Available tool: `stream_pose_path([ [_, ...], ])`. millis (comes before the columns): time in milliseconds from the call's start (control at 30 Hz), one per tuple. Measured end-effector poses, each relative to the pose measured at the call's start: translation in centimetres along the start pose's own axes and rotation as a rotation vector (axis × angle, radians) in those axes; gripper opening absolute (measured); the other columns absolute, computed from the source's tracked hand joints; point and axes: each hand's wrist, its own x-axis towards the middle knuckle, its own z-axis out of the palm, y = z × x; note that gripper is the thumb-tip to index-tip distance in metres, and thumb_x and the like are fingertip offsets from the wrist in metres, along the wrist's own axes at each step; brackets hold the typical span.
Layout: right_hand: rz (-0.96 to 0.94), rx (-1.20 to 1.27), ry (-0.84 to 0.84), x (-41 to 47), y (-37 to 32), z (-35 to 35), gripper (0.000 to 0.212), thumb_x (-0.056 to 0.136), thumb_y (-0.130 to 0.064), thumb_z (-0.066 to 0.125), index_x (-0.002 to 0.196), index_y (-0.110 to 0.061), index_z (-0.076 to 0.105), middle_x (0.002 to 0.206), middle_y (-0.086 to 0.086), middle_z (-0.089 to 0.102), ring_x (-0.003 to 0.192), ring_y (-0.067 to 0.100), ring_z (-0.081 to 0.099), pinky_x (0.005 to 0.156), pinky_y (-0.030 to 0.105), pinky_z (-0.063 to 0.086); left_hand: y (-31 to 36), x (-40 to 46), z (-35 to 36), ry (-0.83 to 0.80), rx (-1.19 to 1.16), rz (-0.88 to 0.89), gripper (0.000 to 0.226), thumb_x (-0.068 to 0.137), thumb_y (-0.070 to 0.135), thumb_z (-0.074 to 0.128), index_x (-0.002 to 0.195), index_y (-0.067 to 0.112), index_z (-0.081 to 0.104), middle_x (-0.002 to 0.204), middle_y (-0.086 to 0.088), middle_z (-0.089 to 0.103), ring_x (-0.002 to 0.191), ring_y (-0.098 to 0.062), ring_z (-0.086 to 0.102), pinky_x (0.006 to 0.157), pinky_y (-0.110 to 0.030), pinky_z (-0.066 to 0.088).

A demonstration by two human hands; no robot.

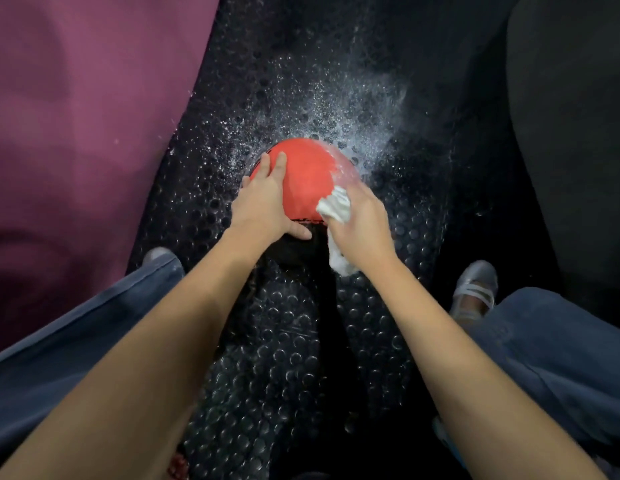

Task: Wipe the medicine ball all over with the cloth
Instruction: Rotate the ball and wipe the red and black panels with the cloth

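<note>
Fingers (pixel 339 206) around cloth (pixel 336 202) on medicine ball (pixel 308 174)

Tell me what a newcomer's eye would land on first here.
First, the red medicine ball at centre, on the black studded floor mat. The left hand rests flat on its left side, while the right hand grips a white cloth against its right. White specks dust the mat beyond the ball.

The near, lower part of the ball (pixel 310 174) is dark and hidden behind the left hand (pixel 267 206) and the right hand (pixel 362 226). The right hand covers most of the cloth (pixel 336 204). The left shoe (pixel 157 254) is mostly hidden under the trouser leg (pixel 93 323).
</note>
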Motion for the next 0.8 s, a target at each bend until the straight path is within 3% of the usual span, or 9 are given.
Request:
stream_pose_path([
  [100, 0.025, 0.051, 0.034, -0.4, 0.6, -0.3, 0.018, 0.085, -0.014, 0.066, 0.095, -0.002, 0.057, 0.088, 0.001, 0.050, 0.078, 0.019, 0.049, 0.064, 0.030, 0.038, 1.2, -0.3, -0.3, 0.008, 0.081, 0.008, 0.135, 0.062, 0.040, 0.088, 0.155, 0.015, -0.007, 0.163, -0.008, -0.004, 0.148, -0.039, 0.005, 0.114, -0.053, 0.026],
  [233, 0.043, 0.087, 0.060, -0.5, 0.3, -0.3, 0.017, 0.083, -0.011, 0.068, 0.094, -0.003, 0.058, 0.086, -0.002, 0.048, 0.076, 0.017, 0.048, 0.063, 0.023, 0.035, 2.3, -1.1, 0.6, -0.006, 0.297, 0.209, 0.128, 0.071, 0.041, 0.081, 0.153, 0.024, -0.016, 0.161, 0.003, -0.018, 0.146, -0.044, -0.007, 0.113, -0.057, 0.027],
  [300, 0.031, 0.110, 0.050, -0.7, 0.4, -0.1, 0.015, 0.082, -0.010, 0.069, 0.090, -0.007, 0.056, 0.085, -0.002, 0.049, 0.075, 0.016, 0.048, 0.062, 0.024, 0.035, 1.8, -1.0, 0.7, -0.016, 0.334, 0.225, 0.126, 0.071, 0.041, 0.081, 0.152, 0.029, -0.016, 0.161, 0.009, -0.020, 0.146, -0.043, -0.009, 0.113, -0.057, 0.029],
  [367, 0.039, 0.103, 0.043, -0.8, 1.1, 0.2, 0.021, 0.081, -0.012, 0.070, 0.097, -0.003, 0.059, 0.092, 0.004, 0.056, 0.083, 0.020, 0.054, 0.068, 0.030, 0.043, 1.4, -0.9, 0.3, -0.016, 0.279, 0.213, 0.126, 0.070, 0.037, 0.083, 0.153, 0.032, -0.012, 0.161, 0.013, -0.017, 0.147, -0.040, -0.008, 0.111, -0.058, 0.031],
  [467, 0.199, 0.156, 0.138, -1.2, 2.5, 0.4, 0.028, 0.082, -0.014, 0.068, 0.107, -0.003, 0.061, 0.103, 0.010, 0.061, 0.093, 0.023, 0.057, 0.080, 0.034, 0.046, 0.7, -0.9, -0.2, -0.018, 0.246, 0.196, 0.128, 0.067, 0.037, 0.085, 0.154, 0.034, -0.009, 0.161, 0.015, -0.014, 0.148, -0.039, -0.007, 0.108, -0.058, 0.034],
  [567, 0.228, 0.173, 0.229, -1.4, 1.6, 1.1, 0.022, 0.083, -0.011, 0.065, 0.103, -0.002, 0.062, 0.100, 0.010, 0.062, 0.091, 0.022, 0.056, 0.077, 0.031, 0.043, 0.1, -0.7, -0.4, -0.008, 0.216, 0.189, 0.129, 0.066, 0.036, 0.086, 0.154, 0.033, -0.008, 0.161, 0.015, -0.014, 0.147, -0.040, -0.006, 0.111, -0.059, 0.030],
  [667, 0.111, 0.146, 0.181, -1.6, -0.3, 2.2, 0.023, 0.083, -0.008, 0.063, 0.106, -0.002, 0.062, 0.101, 0.009, 0.060, 0.087, 0.018, 0.053, 0.073, 0.027, 0.039, -0.7, -0.7, -0.6, -0.010, 0.181, 0.171, 0.128, 0.066, 0.035, 0.086, 0.154, 0.033, -0.007, 0.161, 0.016, -0.013, 0.148, -0.038, -0.006, 0.112, -0.057, 0.030],
  [800, 0.105, 0.115, 0.197, -1.8, -0.1, 2.3, 0.023, 0.083, -0.010, 0.064, 0.106, -0.004, 0.061, 0.101, 0.009, 0.060, 0.086, 0.020, 0.054, 0.074, 0.032, 0.043, -1.6, -1.0, -0.3, 0.016, 0.152, 0.161, 0.129, 0.064, 0.038, 0.086, 0.154, 0.035, -0.007, 0.160, 0.017, -0.013, 0.148, -0.036, -0.005, 0.109, -0.059, 0.034],
])
